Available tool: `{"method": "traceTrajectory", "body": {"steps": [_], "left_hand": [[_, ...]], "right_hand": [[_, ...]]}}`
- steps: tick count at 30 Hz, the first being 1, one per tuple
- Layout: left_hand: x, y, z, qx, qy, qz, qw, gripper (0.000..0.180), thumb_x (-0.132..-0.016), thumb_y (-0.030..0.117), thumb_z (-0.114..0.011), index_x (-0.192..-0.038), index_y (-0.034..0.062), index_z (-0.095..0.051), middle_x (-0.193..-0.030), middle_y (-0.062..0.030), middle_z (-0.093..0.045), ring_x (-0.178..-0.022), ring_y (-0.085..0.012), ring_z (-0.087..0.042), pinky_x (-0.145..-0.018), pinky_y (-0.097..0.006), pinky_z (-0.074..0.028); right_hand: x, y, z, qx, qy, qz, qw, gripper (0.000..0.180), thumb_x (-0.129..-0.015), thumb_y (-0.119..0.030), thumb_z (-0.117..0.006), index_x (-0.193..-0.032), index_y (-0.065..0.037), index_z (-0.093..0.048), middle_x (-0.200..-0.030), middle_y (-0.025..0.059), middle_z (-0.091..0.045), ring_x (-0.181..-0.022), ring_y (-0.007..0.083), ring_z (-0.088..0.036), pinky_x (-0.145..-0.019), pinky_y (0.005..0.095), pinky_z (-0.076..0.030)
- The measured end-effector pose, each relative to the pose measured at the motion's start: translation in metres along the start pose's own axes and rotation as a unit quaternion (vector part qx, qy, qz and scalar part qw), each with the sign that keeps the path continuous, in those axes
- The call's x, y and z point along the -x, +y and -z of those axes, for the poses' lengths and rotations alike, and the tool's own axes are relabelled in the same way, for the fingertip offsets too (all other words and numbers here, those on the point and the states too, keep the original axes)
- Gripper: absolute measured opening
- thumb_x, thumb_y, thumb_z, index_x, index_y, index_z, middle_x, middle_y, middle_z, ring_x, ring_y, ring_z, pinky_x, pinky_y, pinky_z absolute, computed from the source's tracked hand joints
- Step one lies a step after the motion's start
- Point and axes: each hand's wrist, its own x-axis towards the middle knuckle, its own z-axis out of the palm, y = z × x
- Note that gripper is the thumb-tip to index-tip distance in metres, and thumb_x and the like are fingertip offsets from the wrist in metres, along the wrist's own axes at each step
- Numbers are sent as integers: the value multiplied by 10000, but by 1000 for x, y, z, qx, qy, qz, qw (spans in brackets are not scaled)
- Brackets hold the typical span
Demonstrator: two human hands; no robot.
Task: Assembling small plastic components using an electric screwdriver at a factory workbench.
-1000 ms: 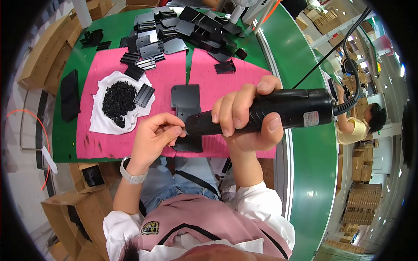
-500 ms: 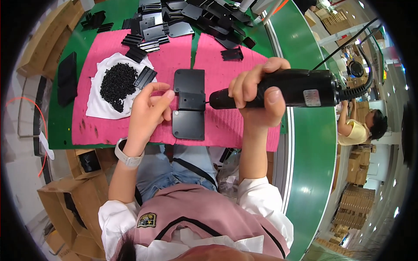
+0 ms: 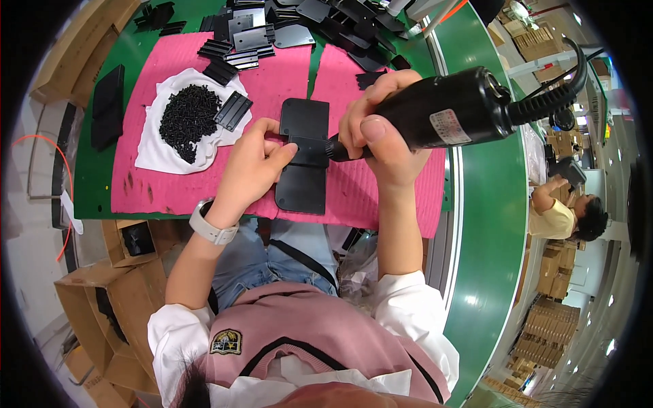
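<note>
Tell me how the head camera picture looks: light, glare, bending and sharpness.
Head view: bright, even light overhead with soft shadows; glare streaks on the green bench edge; fisheye bending curves that edge and leaves black corners; the right hand and its black power screwdriver loom large yet sharp; the left hand, black plate and pile of black screws are crisp; the far person and boxes are small and soft.

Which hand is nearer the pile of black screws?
Left. The left hand rests on the black plate, just right of the pile of black screws; the right hand grips the electric screwdriver farther right.
</note>
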Motion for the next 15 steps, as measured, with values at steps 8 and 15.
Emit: {"method": "traceTrajectory", "body": {"steps": [8, 15], "left_hand": [[-3, -3, -1, 17, 10, 15, 1000, 268, -832, 87, -607, -1009, -50, -459, -545, -28, -535, -449, -76, -460, -440, -251, -352], [-9, -6, 2, -26, 21, -39, 999, 239, -833, 77, -616, -985, -33, -468, -551, -31, -545, -492, -69, -474, -468, -255, -355]], "right_hand": [[1, 5, 3, -169, 50, -39, 984, 274, -742, -59, -675, -907, 0, -466, -583, 77, -521, -415, 116, -467, -382, 241, -374], [5, -2, -2, -21, 75, -54, 995, 201, -734, -55, -662, -851, -17, -504, -617, 42, -517, -482, 101, -472, -464, 238, -405]]}}
